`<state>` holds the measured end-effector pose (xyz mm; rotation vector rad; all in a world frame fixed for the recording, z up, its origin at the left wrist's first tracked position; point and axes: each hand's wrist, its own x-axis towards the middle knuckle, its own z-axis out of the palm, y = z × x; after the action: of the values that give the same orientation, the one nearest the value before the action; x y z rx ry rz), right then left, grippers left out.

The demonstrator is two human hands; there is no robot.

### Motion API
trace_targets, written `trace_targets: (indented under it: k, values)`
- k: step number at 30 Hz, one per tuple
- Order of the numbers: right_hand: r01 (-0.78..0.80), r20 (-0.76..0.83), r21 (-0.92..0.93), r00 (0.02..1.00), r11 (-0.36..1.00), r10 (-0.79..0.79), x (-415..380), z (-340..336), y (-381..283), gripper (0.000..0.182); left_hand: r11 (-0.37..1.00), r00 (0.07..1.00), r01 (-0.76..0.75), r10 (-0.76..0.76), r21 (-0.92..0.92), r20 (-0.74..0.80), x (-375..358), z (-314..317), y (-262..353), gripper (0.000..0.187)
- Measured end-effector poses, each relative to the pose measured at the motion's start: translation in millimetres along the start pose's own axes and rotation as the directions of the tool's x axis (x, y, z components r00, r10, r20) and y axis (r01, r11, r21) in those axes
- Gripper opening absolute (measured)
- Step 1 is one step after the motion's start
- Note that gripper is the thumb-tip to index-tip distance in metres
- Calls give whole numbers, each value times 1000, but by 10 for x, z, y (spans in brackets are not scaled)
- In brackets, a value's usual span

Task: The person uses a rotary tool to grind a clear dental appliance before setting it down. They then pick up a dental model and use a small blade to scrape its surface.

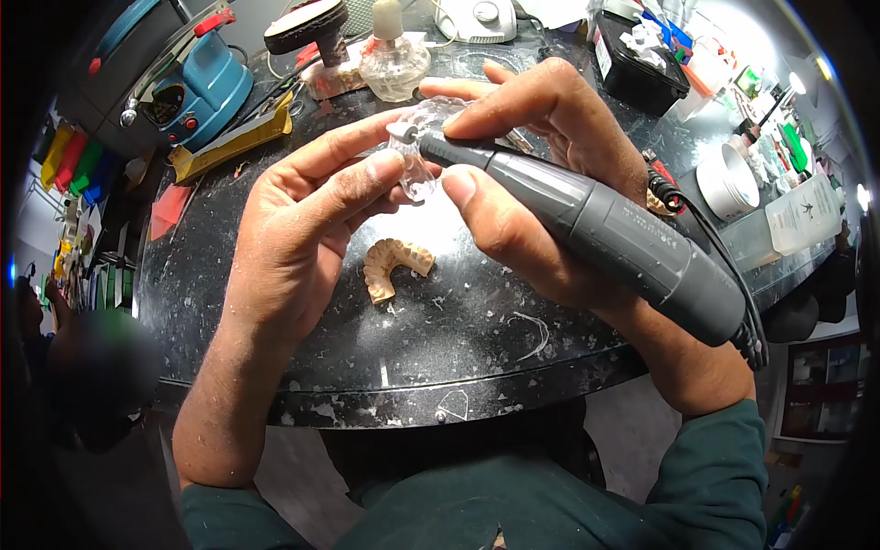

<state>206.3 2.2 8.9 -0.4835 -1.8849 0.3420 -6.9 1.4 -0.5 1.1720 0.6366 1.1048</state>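
Observation:
Above the black bench, my left hand [312, 197] pinches a clear plastic dental tray [420, 181] between thumb and fingers. My right hand [541, 174] is wrapped round a dark grey rotary handpiece [623, 238], its cable trailing off the rear end. The pale tip [401, 133] of the handpiece meets the tray or sits just against it; exact contact is hard to tell. Some right fingers reach over to the tray's far edge. Below the hands, a tan plaster dental model [392, 264], curved like a horseshoe, lies on the bench.
A glass spirit burner [394, 69] and a round dark-rimmed block [307, 27] stand at the back. At left are a blue machine [215, 78] and a yellow tray [234, 142]. A black box [637, 69], white cup [727, 183] and clear container [802, 215] stand at right. White debris dots the bench [477, 339].

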Motion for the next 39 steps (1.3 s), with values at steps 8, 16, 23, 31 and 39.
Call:
trace_targets:
  k: [8, 16, 23, 31, 39]
  values:
    - [-69, 86, -3, 994, 998, 69, -12, -8, -18, 28, 1000, 1000, 8, -8, 19, -8, -4, 8, 5, 44]
    - [-82, 43, 32, 996, 996, 80, -31, 4, -27, 29, 1000, 1000, 7, -7, 17, 2, -3, 26, 22, 43]
    - [41, -76, 3, 996, 999, -41, -3, 54, 38, 32, 1000, 1000, 9, -9, 18, 2, -8, 21, 27, 43]
    - [4, 136, -40, 991, 999, 1, -1, -38, -38, 30, 1000, 1000, -6, 6, 22, -14, 1, 53, 25, 44]
    - [-33, 74, 42, 997, 999, 30, -18, 16, -30, 32, 999, 996, -49, 49, 5, -80, 3, 85, 15, 42]
